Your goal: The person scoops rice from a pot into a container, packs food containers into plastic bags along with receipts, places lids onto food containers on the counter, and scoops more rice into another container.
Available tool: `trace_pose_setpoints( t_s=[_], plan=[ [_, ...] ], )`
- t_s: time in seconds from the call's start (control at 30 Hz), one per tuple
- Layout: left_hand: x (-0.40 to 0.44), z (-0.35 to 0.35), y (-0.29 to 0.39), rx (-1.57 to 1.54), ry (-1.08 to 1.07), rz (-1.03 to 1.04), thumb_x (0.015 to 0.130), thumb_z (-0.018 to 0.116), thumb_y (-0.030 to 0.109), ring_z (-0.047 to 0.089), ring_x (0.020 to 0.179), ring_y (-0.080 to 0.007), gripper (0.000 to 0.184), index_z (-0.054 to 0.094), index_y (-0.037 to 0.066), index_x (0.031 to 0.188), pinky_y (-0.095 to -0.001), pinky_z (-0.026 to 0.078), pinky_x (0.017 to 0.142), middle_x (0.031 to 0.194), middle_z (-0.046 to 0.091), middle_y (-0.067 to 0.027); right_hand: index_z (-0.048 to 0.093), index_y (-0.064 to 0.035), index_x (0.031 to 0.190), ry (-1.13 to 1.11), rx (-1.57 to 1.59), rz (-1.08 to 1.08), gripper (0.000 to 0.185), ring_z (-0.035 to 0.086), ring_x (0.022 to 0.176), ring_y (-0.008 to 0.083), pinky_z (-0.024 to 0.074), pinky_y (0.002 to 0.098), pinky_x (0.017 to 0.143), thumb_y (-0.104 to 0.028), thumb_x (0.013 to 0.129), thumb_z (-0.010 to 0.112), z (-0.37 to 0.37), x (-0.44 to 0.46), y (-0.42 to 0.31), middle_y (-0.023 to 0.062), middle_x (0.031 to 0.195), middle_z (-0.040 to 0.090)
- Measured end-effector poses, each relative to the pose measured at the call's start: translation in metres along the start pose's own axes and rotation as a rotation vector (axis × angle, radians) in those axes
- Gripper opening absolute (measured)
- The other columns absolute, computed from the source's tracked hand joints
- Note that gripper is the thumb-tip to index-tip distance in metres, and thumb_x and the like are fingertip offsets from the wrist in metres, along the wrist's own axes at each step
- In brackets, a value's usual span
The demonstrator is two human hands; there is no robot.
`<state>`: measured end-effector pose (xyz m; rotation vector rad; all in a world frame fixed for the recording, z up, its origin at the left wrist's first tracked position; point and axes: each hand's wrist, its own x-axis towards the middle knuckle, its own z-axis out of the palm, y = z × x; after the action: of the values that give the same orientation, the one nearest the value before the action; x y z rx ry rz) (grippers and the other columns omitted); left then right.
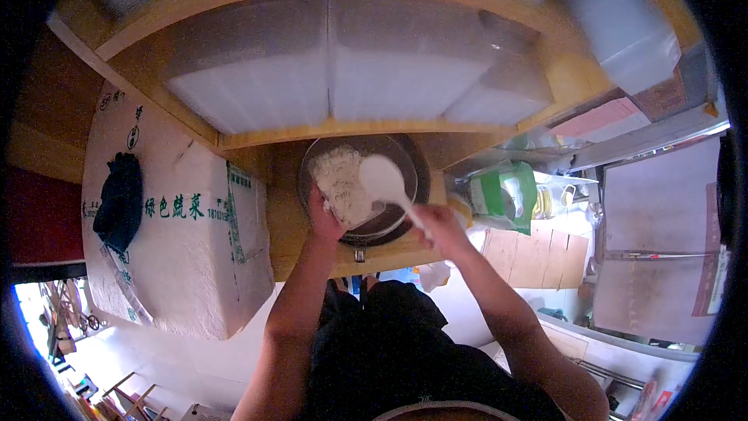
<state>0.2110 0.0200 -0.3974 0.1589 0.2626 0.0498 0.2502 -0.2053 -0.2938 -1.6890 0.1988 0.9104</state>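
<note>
My left hand [326, 217] is closed on the near left side of a roughly rectangular load of white, crumbly food [341, 181]. It looks like rice or flour, and I cannot make out whether a clear container lies beneath it. In my right hand [442, 231] is the handle of a white serving spoon [382, 178], its fingers wrapped round it. The spoon's broad head lies over the right side of the white food, slightly blurred. Below both is a round dark pot [421, 165], its inside partly hidden by the food and spoon.
The pot stands on a wooden shelf [292, 252] under an upper shelf edge [374, 131] with translucent boxes [405, 82]. A large white foam box [179, 242] stands at left, a dark cloth [121, 203] on it. To the right are a green-and-white bag [499, 196] and cardboard [538, 257].
</note>
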Motion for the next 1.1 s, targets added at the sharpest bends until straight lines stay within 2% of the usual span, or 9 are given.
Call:
trace_pose_setpoints(
  t_s=[0.17, 0.3, 0.5, 0.6, 0.63, 0.77, 0.87, 0.97, 1.1],
  plan=[
    [0.0, 0.001, 0.003, -0.005, -0.012, -0.089, 0.088, 0.035, 0.057, 0.046, 0.119, -0.0312, 0.067, 0.043, 0.007, 0.131, -0.047, 0.037, 0.1, 0.13, 0.049, -0.0131, 0.062, -0.0058, 0.09, -0.097, 0.124, -0.025, 0.043, 0.05, 0.048, 0.0096, 0.0355, 0.0239, 0.039, -0.048, 0.087, 0.054, -0.009, 0.054, 0.02, 0.0012, 0.063, 0.055],
    [0.007, -0.01, 0.009, -0.022, -0.017, 0.027, 0.086, 0.038, 0.06, 0.043, 0.121, -0.0338, 0.069, 0.04, 0.009, 0.133, -0.0515, 0.034, 0.101, 0.134, 0.045, -0.012, 0.06, -0.0041, 0.089, -0.256, 0.055, 0.011, 0.039, 0.044, 0.044, 0.0094, 0.0321, 0.0255, 0.037, -0.043, 0.09, 0.053, 0.012, 0.006, 0.024, 0.0006, 0.058, 0.052],
    [-0.006, 0.019, 0.018, 0.119, 0.051, -0.002, 0.085, 0.033, 0.066, 0.047, 0.118, -0.032, 0.074, 0.042, 0.009, 0.131, -0.0485, 0.039, 0.097, 0.13, 0.048, -0.0123, 0.06, -0.0023, 0.094, -0.111, 0.091, -0.059, 0.04, 0.043, 0.042, 0.0097, 0.0342, 0.026, 0.038, -0.041, 0.09, 0.053, 0.001, 0.011, 0.013, 0.0007, 0.055, 0.05],
    [-0.016, 0.042, 0.021, 0.29, 0.234, -0.012, 0.082, 0.03, 0.073, 0.047, 0.118, -0.0315, 0.08, 0.041, 0.011, 0.132, -0.0482, 0.039, 0.098, 0.131, 0.047, -0.0112, 0.062, -0.0039, 0.092, -0.085, -0.316, -0.148, 0.037, 0.05, 0.044, 0.0127, 0.0401, 0.0304, 0.041, -0.04, 0.09, 0.053, 0.036, -0.012, 0.006, 0.0032, 0.056, 0.055],
    [-0.01, 0.029, 0.021, 0.302, 0.212, -0.018, 0.08, 0.029, 0.075, 0.047, 0.118, -0.032, 0.082, 0.041, 0.012, 0.132, -0.0485, 0.038, 0.099, 0.131, 0.047, -0.0106, 0.062, -0.0051, 0.085, -0.091, -0.439, -0.437, 0.033, 0.056, 0.047, 0.0213, 0.0451, 0.0369, 0.047, -0.037, 0.089, 0.053, 0.044, -0.011, 0.014, 0.009, 0.058, 0.059],
    [-0.01, 0.022, 0.021, 0.262, 0.193, -0.001, 0.079, 0.028, 0.077, 0.047, 0.117, -0.0298, 0.085, 0.038, 0.012, 0.134, -0.0454, 0.038, 0.098, 0.13, 0.048, -0.0104, 0.059, -0.0025, 0.076, 0.162, -0.732, -0.569, 0.031, 0.059, 0.059, 0.0371, 0.0465, 0.0426, 0.053, -0.032, 0.087, 0.055, 0.05, 0.006, 0.025, 0.0181, 0.063, 0.059],
    [-0.012, 0.028, 0.023, 0.335, 0.185, 0.018, 0.079, 0.024, 0.078, 0.047, 0.118, -0.03, 0.086, 0.037, 0.013, 0.134, -0.045, 0.038, 0.099, 0.131, 0.047, -0.0096, 0.06, -0.0021, 0.076, 0.137, -0.62, -0.514, 0.03, 0.059, 0.059, 0.0381, 0.0463, 0.0422, 0.053, -0.03, 0.086, 0.055, 0.047, -0.006, 0.005, 0.0185, 0.064, 0.059],
    [-0.021, 0.052, 0.023, 0.39, 0.44, -0.02, 0.08, 0.022, 0.077, 0.046, 0.118, -0.0301, 0.086, 0.037, 0.012, 0.135, -0.0448, 0.037, 0.099, 0.131, 0.048, -0.0089, 0.061, -0.0028, 0.075, 0.152, -0.66, -0.749, 0.031, 0.058, 0.052, 0.0322, 0.0456, 0.0405, 0.05, -0.031, 0.087, 0.055, 0.055, 0.002, 0.018, 0.016, 0.06, 0.058],
    [-0.018, 0.041, 0.025, 0.329, 0.325, 0.018, 0.082, 0.023, 0.074, 0.045, 0.119, -0.0304, 0.083, 0.037, 0.012, 0.135, -0.0446, 0.037, 0.099, 0.132, 0.046, -0.0101, 0.061, -0.0032, 0.077, 0.005, -0.393, -0.292, 0.037, 0.053, 0.045, 0.0183, 0.0432, 0.0331, 0.046, -0.037, 0.089, 0.053, 0.049, 0.0, -0.016, 0.0084, 0.056, 0.056]
  ],
)
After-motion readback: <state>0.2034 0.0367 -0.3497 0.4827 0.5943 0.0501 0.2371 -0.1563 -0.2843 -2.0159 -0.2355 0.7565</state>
